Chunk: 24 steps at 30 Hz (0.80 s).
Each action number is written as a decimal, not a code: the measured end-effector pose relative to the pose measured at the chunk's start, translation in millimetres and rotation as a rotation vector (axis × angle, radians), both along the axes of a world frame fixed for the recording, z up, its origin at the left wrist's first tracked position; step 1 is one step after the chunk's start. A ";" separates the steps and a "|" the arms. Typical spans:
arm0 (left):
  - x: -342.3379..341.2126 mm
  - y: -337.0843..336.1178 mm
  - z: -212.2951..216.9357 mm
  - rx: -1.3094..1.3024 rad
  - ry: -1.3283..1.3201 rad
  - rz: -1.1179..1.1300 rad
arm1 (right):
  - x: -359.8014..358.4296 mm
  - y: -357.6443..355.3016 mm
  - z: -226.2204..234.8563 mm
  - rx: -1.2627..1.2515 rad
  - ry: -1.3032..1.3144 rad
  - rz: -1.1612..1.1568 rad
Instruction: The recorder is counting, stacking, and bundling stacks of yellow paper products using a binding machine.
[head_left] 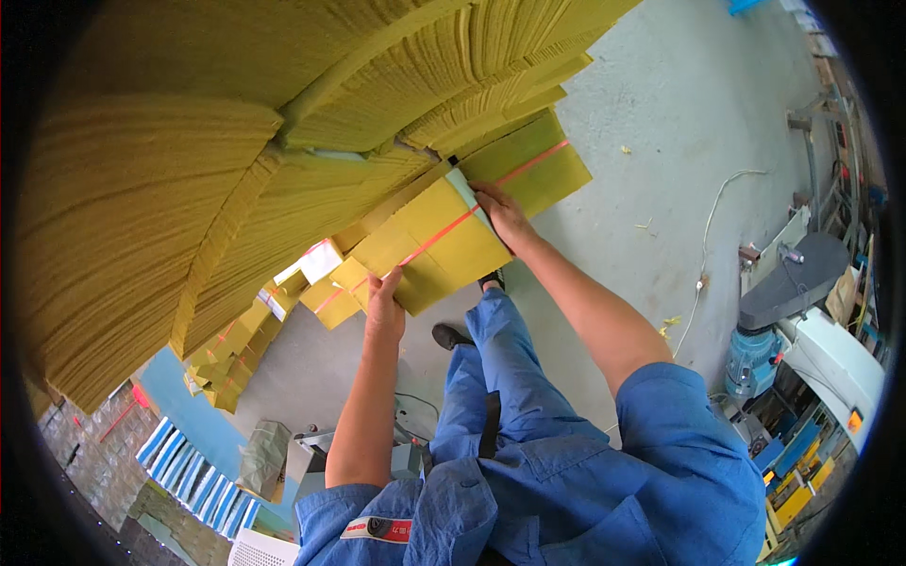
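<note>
Yellow bundle of paper (436, 247), tied with a red strap (444, 229), held up against tall stacks of yellow paper (189, 179). Left hand (385, 304) gripping its lower edge, right hand (502, 215) pressed on its upper right corner, fingers over the strap. Second strapped bundle (533, 162) just behind. Smaller bundles (236, 344) heaped lower left on grey floor (679, 104). Blue machine (755, 363) at far right.

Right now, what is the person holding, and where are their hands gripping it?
A yellow paper bundle tied with a red strap, held by both hands: the left hand grips its near lower edge, the right hand its far upper edge.
</note>
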State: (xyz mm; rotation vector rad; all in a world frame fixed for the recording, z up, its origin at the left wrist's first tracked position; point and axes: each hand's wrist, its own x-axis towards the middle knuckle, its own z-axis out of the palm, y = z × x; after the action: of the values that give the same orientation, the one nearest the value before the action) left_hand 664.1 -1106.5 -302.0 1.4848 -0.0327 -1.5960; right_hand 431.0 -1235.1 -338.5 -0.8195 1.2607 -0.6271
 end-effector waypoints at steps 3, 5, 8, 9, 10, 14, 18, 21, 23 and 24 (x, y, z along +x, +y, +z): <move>-2.1 -4.5 0.7 -0.053 -0.038 -0.024 | -0.1 -0.2 -3.3 -0.011 0.024 -0.033; -2.7 -7.8 2.1 -0.094 -0.055 0.008 | 0.1 -2.5 -4.5 0.019 0.037 -0.053; -1.8 -14.3 4.3 -0.047 -0.096 -0.019 | -0.5 -10.0 -6.4 0.082 -0.076 -0.088; -2.0 -16.4 5.3 -0.037 -0.096 -0.015 | -1.7 -12.8 -6.7 0.059 -0.059 -0.064; -1.6 -17.6 7.0 -0.039 -0.147 -0.074 | -1.8 -13.4 -6.7 0.046 -0.046 -0.050; -4.2 -23.1 11.6 -0.094 -0.220 -0.121 | -4.5 -14.4 -7.8 0.102 -0.147 -0.094; -4.2 -27.9 10.7 -0.138 -0.226 -0.104 | -4.1 -11.5 -12.7 0.080 -0.126 -0.144; -1.0 -27.4 6.0 -0.149 -0.243 -0.158 | -1.5 -11.4 -16.6 0.084 -0.114 -0.148; 0.2 -25.5 0.7 -0.174 -0.210 -0.163 | -1.3 -12.7 -16.1 0.081 -0.112 -0.120; 0.6 -24.0 -1.8 -0.170 -0.213 -0.168 | -2.0 -13.2 -14.2 0.062 -0.088 -0.113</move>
State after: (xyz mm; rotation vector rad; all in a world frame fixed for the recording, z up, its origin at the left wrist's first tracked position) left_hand 664.7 -1130.4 -303.9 1.5435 -0.4144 -1.5174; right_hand 429.0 -1248.3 -352.7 -0.6661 1.2458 -0.7037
